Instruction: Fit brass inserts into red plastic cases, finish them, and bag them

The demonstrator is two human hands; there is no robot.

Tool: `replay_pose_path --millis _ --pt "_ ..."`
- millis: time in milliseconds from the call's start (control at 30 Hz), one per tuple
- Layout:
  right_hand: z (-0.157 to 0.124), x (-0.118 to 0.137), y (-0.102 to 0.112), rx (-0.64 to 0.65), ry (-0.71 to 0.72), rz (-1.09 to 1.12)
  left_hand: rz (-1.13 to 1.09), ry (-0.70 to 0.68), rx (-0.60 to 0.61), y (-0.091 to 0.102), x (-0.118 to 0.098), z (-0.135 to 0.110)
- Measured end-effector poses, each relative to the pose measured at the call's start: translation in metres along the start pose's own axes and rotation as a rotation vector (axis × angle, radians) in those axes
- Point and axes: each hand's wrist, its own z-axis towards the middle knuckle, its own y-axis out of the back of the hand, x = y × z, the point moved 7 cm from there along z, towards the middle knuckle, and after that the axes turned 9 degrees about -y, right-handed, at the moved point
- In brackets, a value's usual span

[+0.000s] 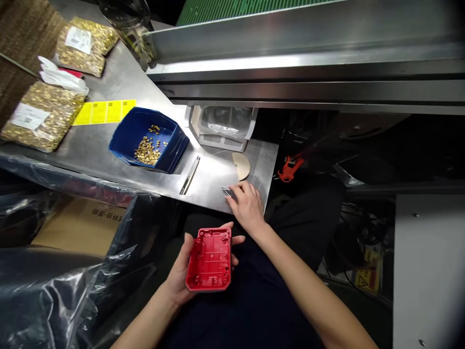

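Observation:
My left hand (180,270) is wrapped round a red plastic housing (211,259), its hollow, ribbed inside facing up. Over the front edge of the metal table, my right hand (250,207) has its fingers closed on a pair of small metal tweezers (228,191), whose far end is covered by the fingers. A slim tool like another pair of tweezers (190,175) lies on the table to the left. Beyond it stands a blue bin (121,143) holding many small brass pieces (147,151).
Behind my right hand lies a beige rounded piece (241,166), near a grey bin (223,141) with clear plastic inside. Bags of brass parts (45,114) and yellow labels (105,112) are at left. A metal conveyor frame (298,63) overhangs the table. An orange-handled tool (290,168) hangs at right.

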Motion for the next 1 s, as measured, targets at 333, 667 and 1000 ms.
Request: replay_pose_path --millis 333,667,1000 --pt "-0.083 -0.02 0.054 0.01 -0.051 0.399 0.56 -0.156 0.054 0.01 -0.012 -0.001" --pt "-0.134 0.023 0.071 0.069 0.407 0.125 0.432 -0.163 0.01 -0.01 -0.006 0.027" --pt "-0.136 0.04 0.084 0.026 0.56 0.143 0.435 -0.133 0.053 -0.03 -0.01 0.019"
